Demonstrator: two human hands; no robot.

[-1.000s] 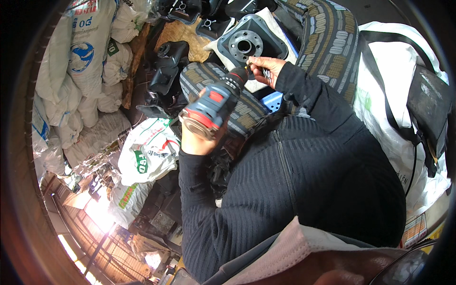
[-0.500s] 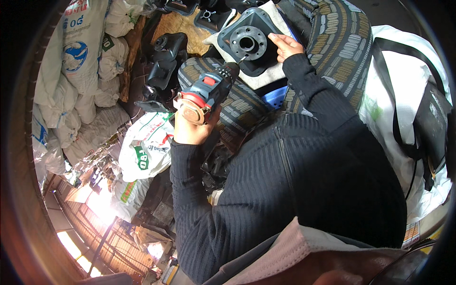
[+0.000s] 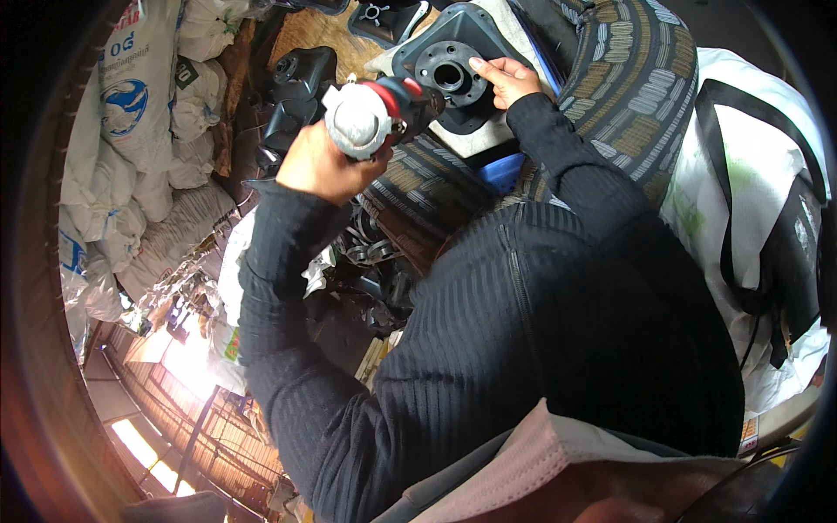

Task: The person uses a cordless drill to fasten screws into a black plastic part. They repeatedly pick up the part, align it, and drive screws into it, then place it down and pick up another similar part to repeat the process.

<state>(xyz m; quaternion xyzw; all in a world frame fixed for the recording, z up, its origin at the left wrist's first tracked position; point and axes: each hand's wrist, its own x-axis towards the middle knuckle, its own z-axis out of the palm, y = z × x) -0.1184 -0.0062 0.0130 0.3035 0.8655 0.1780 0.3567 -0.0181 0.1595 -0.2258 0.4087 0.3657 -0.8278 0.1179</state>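
My left hand [image 3: 327, 166] is wrapped round a grey, red and blue cordless drill [image 3: 390, 103]. The drill's front end points toward a black horn-like part [image 3: 475, 35] with a square rim and a round holed flange. Whether its tip touches the flange is hidden behind the drill body. My right hand [image 3: 510, 80] rests at the flange's right edge, thumb and forefinger pressed together. Anything pinched between them is too small to make out. Under the black part lies a pale cloth-like sheet [image 3: 490, 135] across my patterned trouser legs [image 3: 623, 83].
More black moulded parts [image 3: 301, 78] lie to the left, and another [image 3: 384, 22] sits on a wooden board [image 3: 327, 37]. Stuffed white sacks [image 3: 139, 113] are stacked at far left. A white bag with black straps [image 3: 697, 183] stands at right. A blue object [image 3: 503, 173] shows below the sheet.
My left hand has raised and tipped the drill, bringing its front end closer to the flange; the left elbow has swung out leftward. My right hand has shifted slightly left along with the black part.
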